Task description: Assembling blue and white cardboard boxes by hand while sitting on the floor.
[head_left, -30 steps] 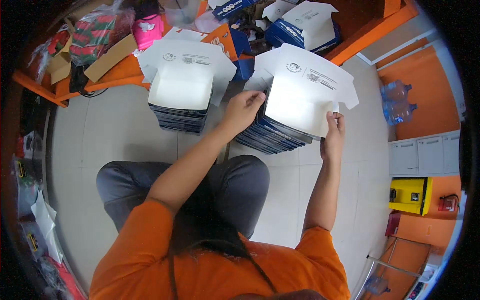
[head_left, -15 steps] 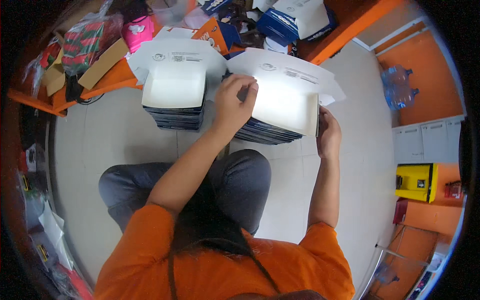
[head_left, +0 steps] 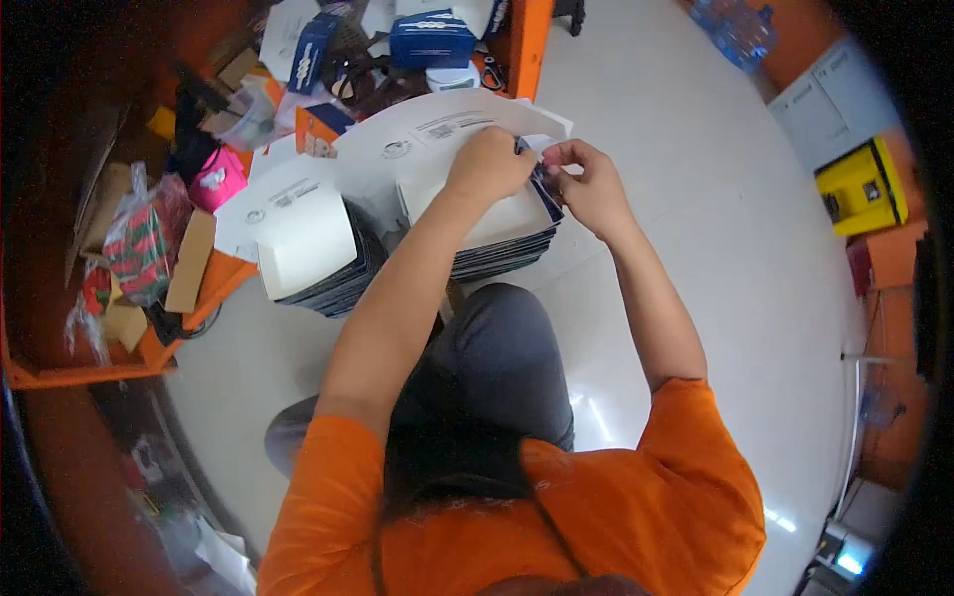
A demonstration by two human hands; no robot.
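A white-lined, dark-blue cardboard box [head_left: 502, 221] with its broad white lid flap up sits on top of a stack of nested boxes [head_left: 505, 260]. Reaching over it, my left hand [head_left: 492, 164] has its fingers curled round the far right corner. My right hand [head_left: 591, 189] pinches the dark side panel at that same corner from outside, thumb and fingers close together. My hands partly hide the corner fold. To the left stands a second stack of boxes [head_left: 343, 290], topped by an open box [head_left: 310, 250] with a raised lid flap.
Behind the stacks, an orange shelf [head_left: 529, 50] carries folded blue boxes [head_left: 432, 42], scissors [head_left: 492, 73] and clutter. At far left lie a plastic-wrapped red and green bundle [head_left: 144, 243] and a brown carton [head_left: 191, 260]. A yellow case [head_left: 863, 189] stands at the right.
The view has turned, swinging the stacks leftward. My left hand has moved across from the box's left side to its far right corner; my right hand has risen to that corner.
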